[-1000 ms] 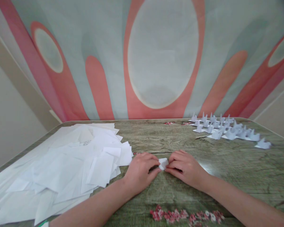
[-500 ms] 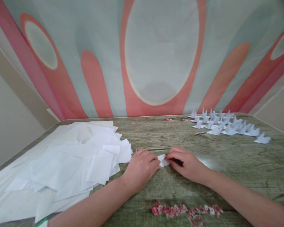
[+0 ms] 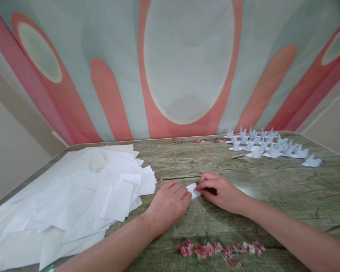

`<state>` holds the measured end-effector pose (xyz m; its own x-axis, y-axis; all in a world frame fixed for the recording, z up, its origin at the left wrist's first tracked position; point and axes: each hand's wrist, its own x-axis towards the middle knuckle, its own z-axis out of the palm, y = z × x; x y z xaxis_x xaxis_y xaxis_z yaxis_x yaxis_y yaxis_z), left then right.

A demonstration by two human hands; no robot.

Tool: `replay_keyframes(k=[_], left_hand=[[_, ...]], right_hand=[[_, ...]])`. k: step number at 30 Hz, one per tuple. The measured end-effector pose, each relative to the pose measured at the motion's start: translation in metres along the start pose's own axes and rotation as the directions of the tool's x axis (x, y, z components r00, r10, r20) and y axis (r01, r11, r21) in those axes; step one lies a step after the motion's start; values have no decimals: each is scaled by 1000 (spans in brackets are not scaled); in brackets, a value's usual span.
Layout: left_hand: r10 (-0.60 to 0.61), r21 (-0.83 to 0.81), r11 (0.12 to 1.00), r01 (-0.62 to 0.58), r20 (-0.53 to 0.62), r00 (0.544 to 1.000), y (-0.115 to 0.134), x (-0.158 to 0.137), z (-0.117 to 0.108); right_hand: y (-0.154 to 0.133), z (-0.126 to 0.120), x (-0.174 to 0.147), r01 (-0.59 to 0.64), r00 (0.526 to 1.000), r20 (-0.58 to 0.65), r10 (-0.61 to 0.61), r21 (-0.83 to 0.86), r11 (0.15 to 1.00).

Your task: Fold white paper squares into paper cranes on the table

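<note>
A small folded piece of white paper (image 3: pixel 193 191) lies on the wood-patterned table between my two hands. My left hand (image 3: pixel 170 203) is closed over its left end, fingers pressed down and hiding that part. From the other side, my right hand (image 3: pixel 218 192) pinches the paper's right edge between thumb and fingertips. The exact folds are too small to make out. Left of my left hand spreads a big heap of loose white paper sheets (image 3: pixel 70 204). Several folded white paper birds (image 3: pixel 273 150) stand in rows at the back right.
The table (image 3: pixel 170 158) has a grey-brown wood print with pink flower patterns (image 3: pixel 200 250) near the front. Behind its far edge rises a wall covering (image 3: pixel 184 130) in coral and grey-green. One paper bird (image 3: pixel 312 161) sits apart at the right.
The view has shifted slightly. Both hands stay on the folded paper, with the right fingertips a little further over it; the heap and the birds stay put.
</note>
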<state>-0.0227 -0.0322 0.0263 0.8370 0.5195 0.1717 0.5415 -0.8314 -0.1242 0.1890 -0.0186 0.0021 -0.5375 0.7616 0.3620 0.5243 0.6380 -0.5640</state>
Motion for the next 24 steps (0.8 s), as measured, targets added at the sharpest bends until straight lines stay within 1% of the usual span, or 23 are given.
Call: replay_keyframes(k=[4,7,11,19,24], left_hand=[[-67,-40,997,67,18,998,-3,1,3],[-127,-97,987,129,29,992,-4,2,2],[-153,-196,968,154,22,988,-3,3,0],[-260,-343,910,234,-30,965,-2,6,3],[-282,-397,884,247,-31,959,-3,8,3]], right_hand=[[-4,-4,0,-3,999,33,2,27,1000],[-6,-6,0,-16,998,61,15,10,1000],[-6,-5,1,-45,997,60,46,-13,999],[-5,2,2,-55,998,23,56,-15,998],[-7,1,3,-91,993,66,94,-46,995]])
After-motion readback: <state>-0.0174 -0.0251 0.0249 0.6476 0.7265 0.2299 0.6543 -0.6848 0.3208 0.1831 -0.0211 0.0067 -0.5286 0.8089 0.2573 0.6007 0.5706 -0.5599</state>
